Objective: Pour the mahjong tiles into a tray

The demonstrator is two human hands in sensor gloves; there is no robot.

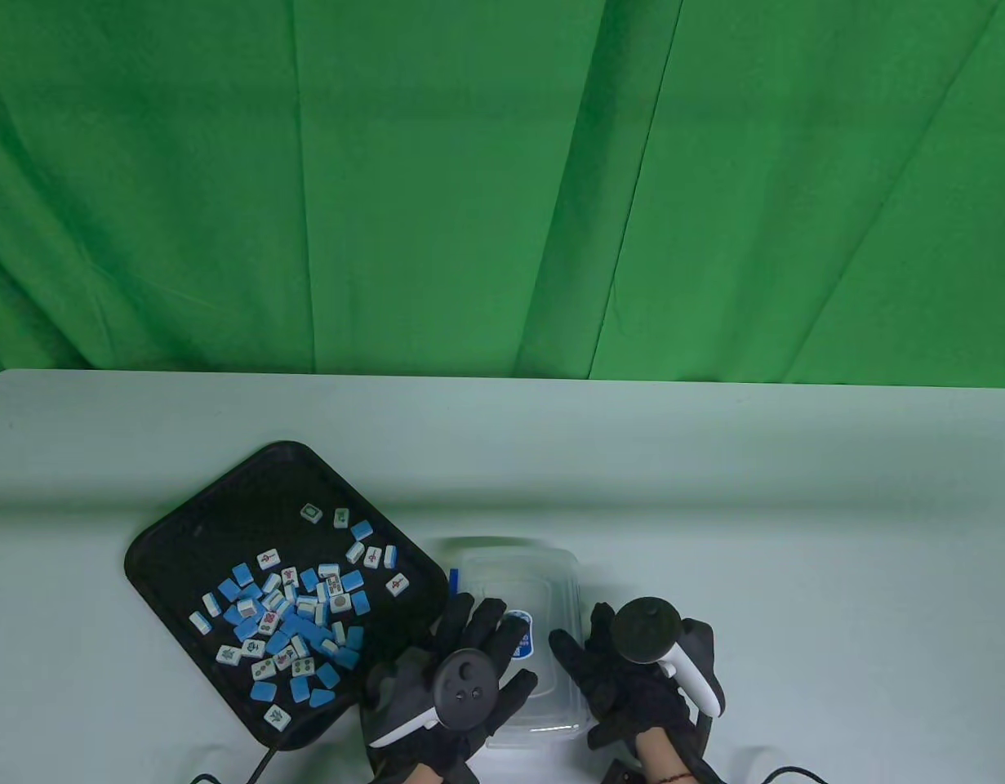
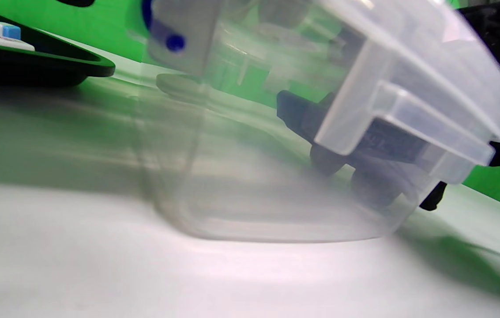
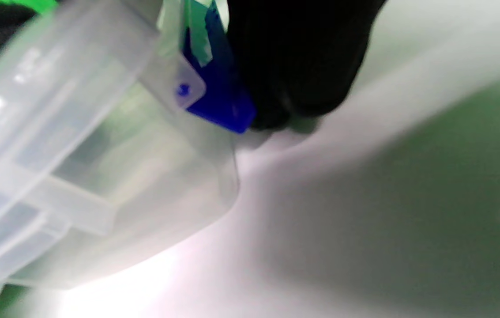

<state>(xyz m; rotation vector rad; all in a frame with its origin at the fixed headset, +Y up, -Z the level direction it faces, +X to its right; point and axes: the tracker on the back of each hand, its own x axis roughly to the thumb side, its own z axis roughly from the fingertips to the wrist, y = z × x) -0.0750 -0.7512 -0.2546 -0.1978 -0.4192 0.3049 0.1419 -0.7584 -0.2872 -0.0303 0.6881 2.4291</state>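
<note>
A black tray point(image 1: 224, 490) at the left holds several blue-and-white mahjong tiles point(image 1: 290, 612). A clear plastic container point(image 1: 518, 572) with its lid on stands on the table right of the tray and looks empty. My left hand point(image 1: 486, 645) rests on the lid's left side with the fingers spread. My right hand point(image 1: 600, 661) grips the container's right edge, thumb over the lid. In the right wrist view a gloved finger point(image 3: 298, 57) presses against the container's blue latch point(image 3: 219, 101). The left wrist view shows the container point(image 2: 276, 176) close up and the tray's rim point(image 2: 55, 66).
The white table point(image 1: 796, 506) stretches to the right and back, with a green cloth backdrop point(image 1: 502, 180) behind it. Cables point(image 1: 265, 759) trail off the front edge near the tray's corner.
</note>
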